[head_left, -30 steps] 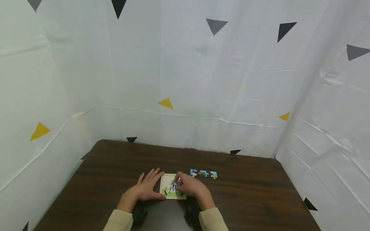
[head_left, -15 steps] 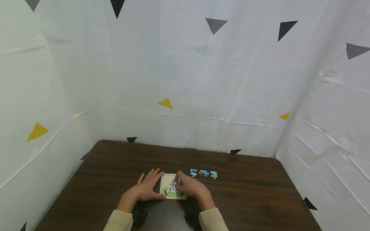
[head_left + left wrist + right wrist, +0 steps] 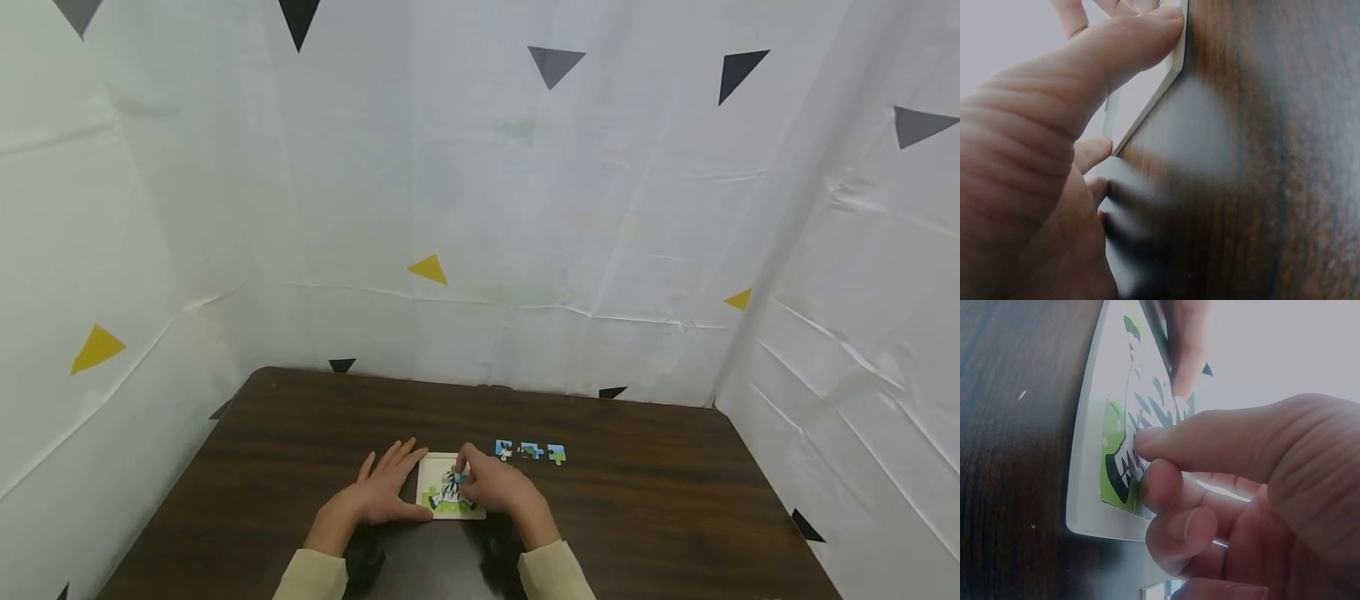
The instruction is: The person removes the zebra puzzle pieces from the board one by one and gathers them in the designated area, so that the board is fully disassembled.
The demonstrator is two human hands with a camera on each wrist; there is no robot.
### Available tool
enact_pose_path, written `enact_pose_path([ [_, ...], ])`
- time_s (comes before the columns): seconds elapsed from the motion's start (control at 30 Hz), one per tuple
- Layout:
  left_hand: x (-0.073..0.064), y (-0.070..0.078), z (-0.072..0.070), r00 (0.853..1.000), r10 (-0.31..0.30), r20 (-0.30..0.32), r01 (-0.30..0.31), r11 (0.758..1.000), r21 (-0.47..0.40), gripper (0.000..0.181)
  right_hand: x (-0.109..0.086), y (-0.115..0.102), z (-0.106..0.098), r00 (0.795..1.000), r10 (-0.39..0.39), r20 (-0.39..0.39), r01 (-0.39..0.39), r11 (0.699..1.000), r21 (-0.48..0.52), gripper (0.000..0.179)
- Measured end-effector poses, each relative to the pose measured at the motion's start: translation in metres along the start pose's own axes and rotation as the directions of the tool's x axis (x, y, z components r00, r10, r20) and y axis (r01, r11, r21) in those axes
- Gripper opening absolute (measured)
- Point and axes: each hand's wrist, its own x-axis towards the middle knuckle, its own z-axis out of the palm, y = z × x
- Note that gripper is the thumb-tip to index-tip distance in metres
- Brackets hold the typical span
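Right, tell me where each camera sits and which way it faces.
Head: worn on the head, facing forward and down at the zebra jigsaw board, dark wooden table and white backdrop; left hand, right hand and cream sleeves show.
Left wrist: on that wrist, facing the board's edge and table; left thumb and fingers show.
Right wrist: on that wrist, facing the board obliquely; right thumb and fingers show.
Head and right wrist share the zebra picture.
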Motion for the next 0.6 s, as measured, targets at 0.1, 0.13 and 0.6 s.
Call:
enact_pose_path([
  [0.1, -0.001, 0.001, 0.0, 1.0, -0.006, 0.004, 0.006, 1.0, 0.005, 0.12, -0.001, -0.002, 0.0, 1.0, 0.007, -0.008, -0.007, 1.0, -0.026, 0.021],
  [0.13, -0.002, 0.003, 0.0, 1.0, -0.005, 0.001, 0.005, 1.0, 0.001, 0.12, -0.002, -0.002, -0.001, 1.0, 0.007, -0.013, -0.007, 0.999, -0.031, 0.021],
  [0.6, -0.007, 0.011, -0.006, 1.0, -0.03, 0.006, 0.03, 1.0, 0.004, 0.118, -0.002, -0.003, -0.006, 0.997, -0.01, -0.071, 0.008, 1.0, -0.029, 0.012],
])
